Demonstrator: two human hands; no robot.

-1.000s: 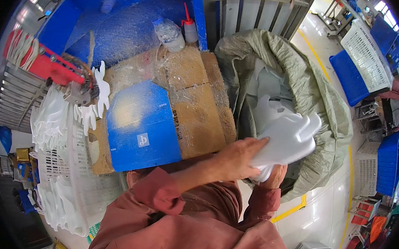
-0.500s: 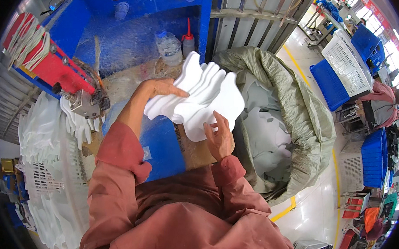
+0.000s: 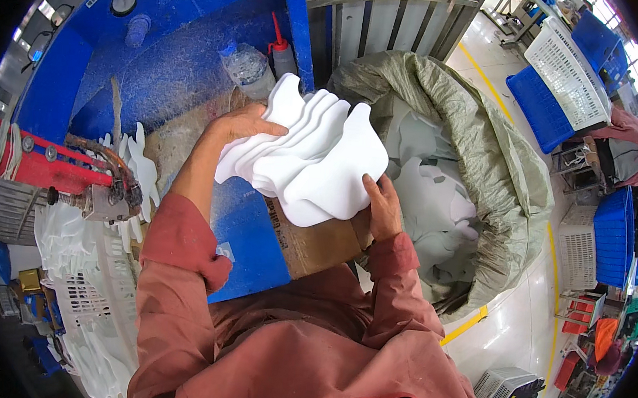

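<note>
A fanned stack of flat white cut-out pieces (image 3: 339, 172) with wavy edges is held between my two hands, above the worktop. My left hand (image 3: 244, 125) is closed on the stack's left side, its thumb lying across the upper pieces. On the other side, my right hand (image 3: 383, 209) pinches the right edge of the frontmost piece. The pieces overlap, and their material is hard to tell. Just right of the stack, a big grey-green woven sack (image 3: 515, 190) stands with its mouth wide, holding many similar white pieces (image 3: 433, 207).
A red machine arm (image 3: 55, 162) reaches in from the left above piled white pieces (image 3: 72, 233). On the blue bench stand a clear plastic bottle (image 3: 248, 70) and a squeeze bottle with a red nozzle (image 3: 281, 48). Crates (image 3: 564, 72) and a seated person (image 3: 622, 150) are at far right.
The pieces lie more spread out, with the front one slid to the right. My right hand has moved right and now pinches its edge. The view has shifted slightly.
</note>
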